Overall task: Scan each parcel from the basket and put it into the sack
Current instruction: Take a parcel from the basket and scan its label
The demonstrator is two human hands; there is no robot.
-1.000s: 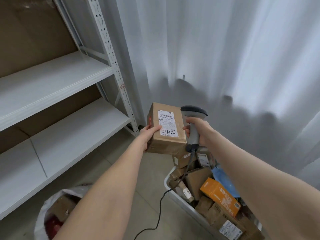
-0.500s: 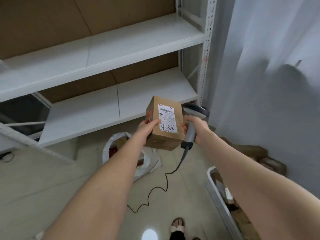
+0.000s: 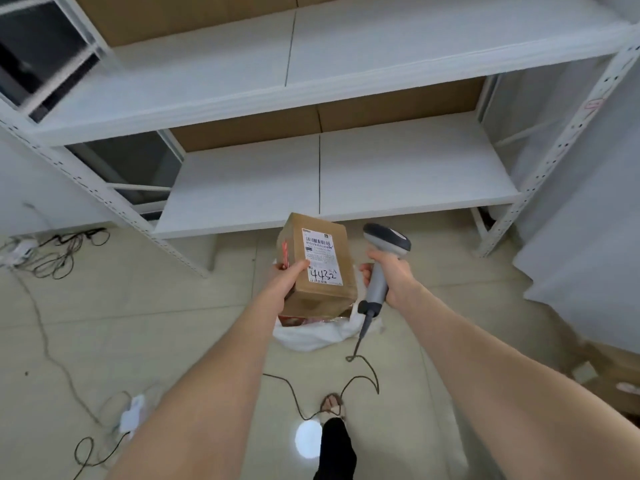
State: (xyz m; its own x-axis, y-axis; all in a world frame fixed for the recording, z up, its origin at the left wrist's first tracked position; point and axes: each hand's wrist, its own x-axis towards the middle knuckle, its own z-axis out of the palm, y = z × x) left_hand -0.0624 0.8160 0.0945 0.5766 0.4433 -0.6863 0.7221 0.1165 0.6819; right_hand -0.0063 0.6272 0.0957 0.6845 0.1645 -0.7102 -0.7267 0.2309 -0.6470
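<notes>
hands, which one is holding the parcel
The left hand grips the parcel, thumb on its labelled face. The right hand holds the scanner instead.

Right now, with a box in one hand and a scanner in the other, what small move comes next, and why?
Probably lower the parcel into the sack and let go: the left hand holds it over the open white sack, and the scanner in the right hand is held aside.
</notes>
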